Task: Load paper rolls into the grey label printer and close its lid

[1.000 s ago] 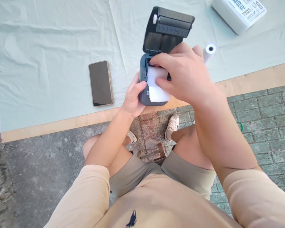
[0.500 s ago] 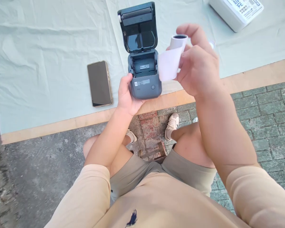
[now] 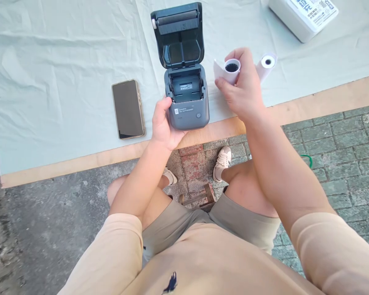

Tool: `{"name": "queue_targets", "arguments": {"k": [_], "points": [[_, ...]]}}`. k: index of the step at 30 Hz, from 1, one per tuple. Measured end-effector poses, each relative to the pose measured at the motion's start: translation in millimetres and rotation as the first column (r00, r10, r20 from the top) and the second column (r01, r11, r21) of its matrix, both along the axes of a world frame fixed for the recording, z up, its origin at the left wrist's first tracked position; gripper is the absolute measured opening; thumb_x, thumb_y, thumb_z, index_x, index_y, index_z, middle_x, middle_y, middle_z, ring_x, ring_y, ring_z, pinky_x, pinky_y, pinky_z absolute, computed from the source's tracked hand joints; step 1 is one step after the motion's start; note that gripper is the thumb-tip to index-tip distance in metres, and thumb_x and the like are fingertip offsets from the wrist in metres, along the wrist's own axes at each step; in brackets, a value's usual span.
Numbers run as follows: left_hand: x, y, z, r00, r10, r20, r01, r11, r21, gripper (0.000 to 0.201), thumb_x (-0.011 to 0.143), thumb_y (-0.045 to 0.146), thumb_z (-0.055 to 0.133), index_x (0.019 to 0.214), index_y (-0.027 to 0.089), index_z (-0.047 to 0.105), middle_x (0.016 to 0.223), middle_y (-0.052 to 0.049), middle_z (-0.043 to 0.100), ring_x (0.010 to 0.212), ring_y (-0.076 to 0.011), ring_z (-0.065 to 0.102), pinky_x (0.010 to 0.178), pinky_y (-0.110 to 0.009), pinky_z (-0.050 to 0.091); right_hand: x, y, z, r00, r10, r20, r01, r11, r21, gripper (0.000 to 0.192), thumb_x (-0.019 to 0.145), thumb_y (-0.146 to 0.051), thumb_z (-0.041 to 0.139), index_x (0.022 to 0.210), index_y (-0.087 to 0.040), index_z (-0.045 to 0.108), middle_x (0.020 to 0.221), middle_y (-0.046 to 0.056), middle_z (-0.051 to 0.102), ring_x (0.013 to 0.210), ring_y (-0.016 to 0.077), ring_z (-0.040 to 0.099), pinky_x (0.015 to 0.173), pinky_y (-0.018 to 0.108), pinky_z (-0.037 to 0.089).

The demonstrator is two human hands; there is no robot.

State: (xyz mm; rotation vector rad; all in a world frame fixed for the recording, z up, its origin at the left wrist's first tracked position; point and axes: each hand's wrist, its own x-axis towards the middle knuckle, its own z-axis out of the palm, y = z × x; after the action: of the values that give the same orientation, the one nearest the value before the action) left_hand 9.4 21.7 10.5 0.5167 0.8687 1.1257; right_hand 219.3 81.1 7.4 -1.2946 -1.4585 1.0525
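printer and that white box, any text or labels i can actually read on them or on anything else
Nothing can be quoted with confidence.
Printer: pale label on the front and a label inside the bay, too small.
White box: dark print and code marks, blurred.
Phone: screen dark.
Shirt: dark emblem, no words.

Short-sleeved beige shirt (image 3: 209, 262), small dark navy emblem on the chest (image 3: 171, 283), sleeves ending above the elbows, forearms bare, left hand (image 3: 163, 127) and right hand (image 3: 242, 92) without gloves or rings, olive-khaki shorts (image 3: 184, 223), knees bare, off-white laced sneakers (image 3: 223, 162).
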Motion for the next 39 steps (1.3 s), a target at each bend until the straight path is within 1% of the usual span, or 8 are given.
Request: {"name": "queue_targets", "arguments": {"k": [3, 8, 18, 24, 28, 31, 34, 39], "points": [[-0.2, -0.4, -1.6, 1.0, 0.006, 0.007, -0.006, 1.0, 0.006, 0.042, 0.086, 0.065, 0.067, 0.108, 0.028, 0.069, 0.127, -0.009, 0.083, 0.152, -0.0374, 0.064, 0.108, -0.051, 0.067, -2.1, -0.6, -6.4, 0.964, -0.125, 0.234, 0.072, 0.972, 0.224, 0.058, 0.069, -0.019, 0.067, 0.122, -0.035, 0.052, 0.089, -0.002, 0.057, 0.082, 0.0253, 0.06, 0.093, 0.048, 0.055], [-0.5, -0.9, -3.4, 1.0, 0.015, -0.017, -0.015, 1.0, 0.007, 0.044, 0.085, 0.067, 0.068, 0.108, 0.03, 0.067, 0.128, -0.008, 0.083, 0.152, -0.0369, 0.064, 0.108, -0.051, 0.066, 0.8, -4.1, -12.8, 0.906, -0.079, 0.415, -0.006, 0.98, 0.2, 0.042, 0.081, -0.024, 0.063, 0.12, -0.036, 0.053, 0.091, -0.002, 0.068, 0.073, 0.0244, 0.056, 0.081, 0.043, 0.055], [-0.6, -1.6, -1.5, 1.0, 0.008, 0.0, -0.008, 1.0, 0.027, 0.044, 0.089, 0.066, 0.068, 0.115, 0.03, 0.069, 0.125, -0.007, 0.084, 0.145, -0.0349, 0.069, 0.106, -0.049, 0.065, 5.9, -12.8, -6.9, 0.877, -0.164, 0.451, -0.012, 0.932, 0.362, 0.042, 0.085, -0.034, 0.066, 0.125, -0.033, 0.055, 0.122, 0.01, 0.067, 0.112, 0.0332, 0.066, 0.091, 0.048, 0.057], [0.2, -0.8, -1.0, 1.0, 0.02, -0.009, -0.02, 1.0, -0.008, 0.042, 0.088, 0.066, 0.068, 0.109, 0.03, 0.067, 0.128, -0.006, 0.084, 0.145, -0.0345, 0.069, 0.106, -0.047, 0.065, 31.1, -17.0, 15.0, 0.729, -0.626, 0.277, 0.3, 0.656, 0.692, 0.03, 0.081, -0.024, 0.064, 0.102, -0.033, 0.045, 0.105, 0.011, 0.059, 0.099, 0.0314, 0.058, 0.091, 0.049, 0.051], [0.7, -0.1, -1.6, 1.0, 0.02, -0.009, -0.02, 1.0, 0.015, 0.039, 0.084, 0.061, 0.073, 0.107, 0.031, 0.066, 0.126, -0.006, 0.084, 0.148, -0.0351, 0.067, 0.108, -0.049, 0.065, 44.9, -1.5, -5.4, 0.739, -0.595, 0.316, 0.408, 0.769, 0.493, 0.06, 0.06, -0.012, 0.074, 0.107, -0.034, 0.043, 0.122, 0.013, 0.057, 0.113, 0.0318, 0.05, 0.099, 0.049, 0.047], [1.1, 0.2, -2.0, 1.0, 0.018, 0.002, -0.018, 0.999, 0.033, 0.039, 0.083, 0.06, 0.073, 0.107, 0.031, 0.066, 0.127, -0.006, 0.084, 0.15, -0.0347, 0.066, 0.108, -0.048, 0.064, 49.0, 7.6, -19.0, 0.784, -0.539, 0.309, 0.433, 0.83, 0.351, 0.057, 0.065, -0.014, 0.073, 0.106, -0.036, 0.041, 0.115, 0.007, 0.056, 0.104, 0.0277, 0.047, 0.101, 0.047, 0.044], [1.4, 0.1, -1.1, 1.0, 0.017, -0.012, -0.017, 1.0, 0.026, 0.039, 0.084, 0.06, 0.072, 0.108, 0.03, 0.066, 0.129, -0.006, 0.083, 0.149, -0.0352, 0.066, 0.107, -0.047, 0.064, 56.0, 15.1, -22.7, 0.855, -0.506, 0.112, 0.45, 0.832, 0.323, 0.053, 0.077, -0.024, 0.07, 0.117, -0.037, 0.038, 0.111, 0.004, 0.059, 0.103, 0.0263, 0.054, 0.101, 0.047, 0.047], [1.3, -0.9, 1.5, 1.0, 0.011, 0.005, -0.012, 0.999, 0.034, 0.038, 0.085, 0.057, 0.072, 0.111, 0.031, 0.068, 0.128, -0.006, 0.084, 0.146, -0.0348, 0.069, 0.106, -0.047, 0.065, 76.3, 40.2, -37.1, 0.895, -0.375, -0.242, 0.39, 0.921, 0.017, 0.049, 0.095, -0.049, 0.045, 0.141, -0.046, 0.031, 0.16, 0.006, 0.053, 0.15, 0.0271, 0.051, 0.096, 0.051, 0.058]]}}
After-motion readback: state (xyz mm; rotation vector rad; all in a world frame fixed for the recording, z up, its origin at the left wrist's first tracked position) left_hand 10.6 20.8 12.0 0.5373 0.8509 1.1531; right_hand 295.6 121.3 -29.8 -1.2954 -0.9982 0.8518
